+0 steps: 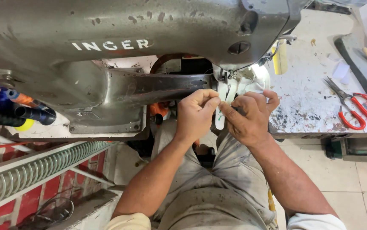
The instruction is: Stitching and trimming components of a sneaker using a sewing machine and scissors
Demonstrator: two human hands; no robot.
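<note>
White strip (220, 120) pinched by both hands under sewing machine (106, 38), scissors (354, 106) aside

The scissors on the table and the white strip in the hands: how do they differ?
The scissors have red handles and grey blades; the white strip is pale and plain. The scissors lie flat on the table, untouched; the white strip hangs under the needle, pinched by the left hand and right hand.

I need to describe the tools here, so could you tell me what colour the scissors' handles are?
Red handles on the scissors, seen in the head view.
</note>
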